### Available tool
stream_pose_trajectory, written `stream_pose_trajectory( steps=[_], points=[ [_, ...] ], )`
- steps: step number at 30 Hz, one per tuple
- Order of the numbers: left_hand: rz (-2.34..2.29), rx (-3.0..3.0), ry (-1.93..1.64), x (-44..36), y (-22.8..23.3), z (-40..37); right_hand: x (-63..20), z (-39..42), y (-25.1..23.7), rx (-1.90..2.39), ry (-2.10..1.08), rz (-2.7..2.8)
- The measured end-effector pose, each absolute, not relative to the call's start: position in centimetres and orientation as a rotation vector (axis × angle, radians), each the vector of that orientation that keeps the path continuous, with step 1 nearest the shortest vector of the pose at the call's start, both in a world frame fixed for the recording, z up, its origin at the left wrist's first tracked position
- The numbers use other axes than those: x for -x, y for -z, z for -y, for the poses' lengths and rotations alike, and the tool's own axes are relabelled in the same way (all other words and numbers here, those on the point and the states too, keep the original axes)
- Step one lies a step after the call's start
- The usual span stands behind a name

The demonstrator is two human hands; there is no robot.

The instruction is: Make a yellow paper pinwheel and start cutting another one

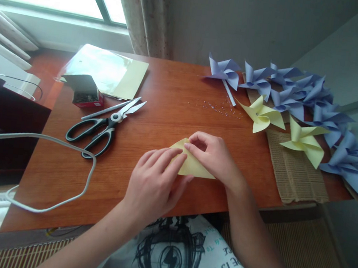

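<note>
Pressing a folded yellow paper (191, 165) flat on the table (169, 103) near its front edge: left hand (154, 182) at 7 o'clock, right hand (215, 155) at 2 o'clock, fingers spread flat. Scissors (103, 128) lying at 9 o'clock, pinwheels (297, 108) at 2 o'clock.

Low centre of the frame, the left hand (157, 178) and right hand (213, 154) press a folded yellow paper (191, 165) flat on the counter (169, 103); scissors (103, 128) lie left; paper pinwheels (297, 108) crowd the right.
</note>
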State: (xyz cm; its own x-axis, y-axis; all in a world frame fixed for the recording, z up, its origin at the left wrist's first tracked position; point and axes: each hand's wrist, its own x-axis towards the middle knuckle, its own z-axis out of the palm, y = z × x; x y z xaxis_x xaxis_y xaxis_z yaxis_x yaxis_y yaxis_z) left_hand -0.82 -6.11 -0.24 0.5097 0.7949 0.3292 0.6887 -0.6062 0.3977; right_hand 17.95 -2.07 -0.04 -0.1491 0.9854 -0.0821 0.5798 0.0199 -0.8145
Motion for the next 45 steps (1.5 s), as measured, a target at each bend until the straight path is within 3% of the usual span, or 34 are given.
stream_pose_trajectory(
  steps=[3, 7, 19, 45],
  points=[
    [-1.395, -2.322, -0.827, 1.4, -0.6, 4.2, -18.3, 2.6, -0.8, 1.517, -1.138, 1.727],
    [-1.240, -2.019, -0.718, 1.9, -0.8, 2.3, -18.4, 3.1, -1.6, 1.465, -1.198, 1.712],
    [-1.070, -1.443, -0.725, 1.9, 0.3, 2.0, -18.3, 3.6, -1.8, 1.423, -1.121, 1.661],
    [-1.082, -1.442, -0.741, 1.9, 0.7, 2.2, -18.2, 3.6, -2.0, 1.461, -1.128, 1.680]
  ],
)
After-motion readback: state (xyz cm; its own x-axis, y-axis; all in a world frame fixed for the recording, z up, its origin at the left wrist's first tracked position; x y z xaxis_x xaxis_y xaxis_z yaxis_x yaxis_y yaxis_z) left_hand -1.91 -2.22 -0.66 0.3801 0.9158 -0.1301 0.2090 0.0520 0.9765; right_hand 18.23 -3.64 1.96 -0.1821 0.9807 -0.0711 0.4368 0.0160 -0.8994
